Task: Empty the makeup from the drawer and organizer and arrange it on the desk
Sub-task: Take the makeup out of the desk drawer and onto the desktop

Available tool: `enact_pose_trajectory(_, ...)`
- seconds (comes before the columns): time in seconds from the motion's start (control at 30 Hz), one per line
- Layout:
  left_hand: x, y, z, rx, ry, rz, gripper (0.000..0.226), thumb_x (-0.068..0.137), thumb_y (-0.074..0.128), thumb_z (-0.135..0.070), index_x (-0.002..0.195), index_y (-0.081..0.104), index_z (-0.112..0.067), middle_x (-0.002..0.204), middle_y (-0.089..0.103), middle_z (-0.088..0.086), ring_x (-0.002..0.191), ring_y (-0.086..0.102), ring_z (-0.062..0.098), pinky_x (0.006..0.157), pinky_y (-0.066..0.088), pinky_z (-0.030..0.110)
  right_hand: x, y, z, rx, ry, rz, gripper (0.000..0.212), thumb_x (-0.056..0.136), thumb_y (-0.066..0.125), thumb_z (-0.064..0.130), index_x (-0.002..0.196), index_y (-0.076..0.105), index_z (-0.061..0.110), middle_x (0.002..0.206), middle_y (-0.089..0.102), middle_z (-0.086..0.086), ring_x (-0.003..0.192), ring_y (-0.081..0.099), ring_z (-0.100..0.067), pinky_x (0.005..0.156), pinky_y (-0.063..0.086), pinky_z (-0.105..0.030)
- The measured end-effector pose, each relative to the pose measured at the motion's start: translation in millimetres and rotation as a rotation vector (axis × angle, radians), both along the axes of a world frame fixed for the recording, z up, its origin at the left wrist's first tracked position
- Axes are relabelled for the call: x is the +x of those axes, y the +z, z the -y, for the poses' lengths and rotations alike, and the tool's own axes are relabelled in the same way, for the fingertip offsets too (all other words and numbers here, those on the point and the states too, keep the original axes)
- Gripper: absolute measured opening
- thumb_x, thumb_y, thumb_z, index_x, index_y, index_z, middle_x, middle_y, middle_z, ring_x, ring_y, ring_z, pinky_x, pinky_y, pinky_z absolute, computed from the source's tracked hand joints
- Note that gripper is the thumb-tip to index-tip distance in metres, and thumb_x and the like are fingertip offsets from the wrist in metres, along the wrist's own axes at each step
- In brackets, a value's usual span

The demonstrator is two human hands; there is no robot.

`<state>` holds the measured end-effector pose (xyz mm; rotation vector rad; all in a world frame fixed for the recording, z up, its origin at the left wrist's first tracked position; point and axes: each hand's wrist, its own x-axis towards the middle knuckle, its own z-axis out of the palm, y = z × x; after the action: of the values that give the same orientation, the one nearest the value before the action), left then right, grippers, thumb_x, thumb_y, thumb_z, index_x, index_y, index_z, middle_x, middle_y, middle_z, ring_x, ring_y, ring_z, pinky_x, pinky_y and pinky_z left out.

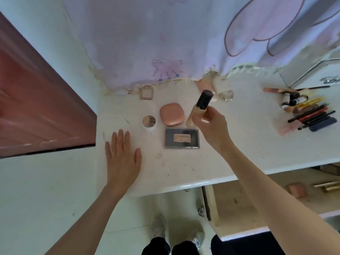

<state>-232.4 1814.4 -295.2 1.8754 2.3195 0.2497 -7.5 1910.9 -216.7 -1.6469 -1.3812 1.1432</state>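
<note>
Foundation bottle (199, 109) tilted above tabletop (239, 144), beside pink compact (172, 114) | right hand (211, 126) fingers curled round it | left hand (122, 155) flat, fingers straight | risk: set down tilted, it may topple onto dark palette (182, 138)

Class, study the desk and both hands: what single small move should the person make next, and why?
Probably lower the foundation bottle onto the bare desk just right of the pink compact. The right hand grips it tilted above the desk, beside the compact, round pot and dark palette already laid out. The left hand rests flat.
</note>
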Motion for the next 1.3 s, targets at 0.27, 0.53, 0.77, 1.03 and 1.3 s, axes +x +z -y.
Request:
enact_pose_trajectory(0.27, -9, -14, -2, -0.035, 0.032, -0.089, 0.064, 0.091, 0.023, -0.042, 0.14, 0.033, -0.002, 0.148, 0.031, 0.02, 0.137, 0.028, 0.035, 0.112, 0.008, 0.047, -70, -6, -71, 0.125, 0.064, 0.135, 0.026, 0.082, 0.066, 0.024, 0.106, 0.061, 0.017, 0.108, 0.06, -0.007, 0.094, 0.057, -0.014, 0.089, 0.044, -0.025)
enact_pose_trajectory(0.53, -11, -13, -5, -0.04, 0.042, -0.079, 0.062, 0.09, 0.027, -0.041, 0.139, 0.037, -0.004, 0.147, 0.033, 0.018, 0.136, 0.03, 0.035, 0.112, 0.011, 0.049, -105, -28, -92, 0.044, 0.098, 0.21, 0.034, 0.084, 0.065, 0.024, 0.115, 0.057, 0.013, 0.114, 0.058, -0.006, 0.1, 0.058, -0.02, 0.088, 0.044, -0.027)
enact_pose_trajectory(0.77, -11, -15, -4, -0.048, 0.045, -0.073, 0.062, 0.09, 0.026, -0.041, 0.14, 0.034, -0.004, 0.148, 0.031, 0.018, 0.137, 0.028, 0.035, 0.112, 0.012, 0.051, -106, -31, -92, 0.034, 0.18, 0.241, 0.043, 0.085, 0.064, 0.024, 0.123, 0.049, 0.012, 0.121, 0.056, -0.005, 0.11, 0.054, -0.021, 0.093, 0.041, -0.028)
enact_pose_trajectory(1.03, -13, -16, -5, -0.041, 0.04, -0.065, 0.063, 0.09, 0.026, -0.041, 0.14, 0.035, -0.004, 0.147, 0.032, 0.018, 0.136, 0.029, 0.035, 0.111, 0.01, 0.05, -78, -17, -66, 0.075, 0.124, 0.234, 0.06, 0.09, 0.058, 0.023, 0.142, 0.032, 0.012, 0.14, 0.044, -0.004, 0.129, 0.042, -0.015, 0.107, 0.033, -0.03)
enact_pose_trajectory(1.3, 15, -7, 13, 0.047, 0.156, 0.129, 0.057, 0.086, 0.026, -0.031, 0.131, 0.044, -0.002, 0.139, 0.043, 0.02, 0.131, 0.037, 0.036, 0.11, 0.02, 0.056, 21, -12, 35, 0.156, 0.164, 0.377, 0.052, 0.094, 0.052, 0.026, 0.141, 0.035, 0.016, 0.143, 0.043, 0.0, 0.131, 0.039, -0.015, 0.107, 0.029, -0.025)
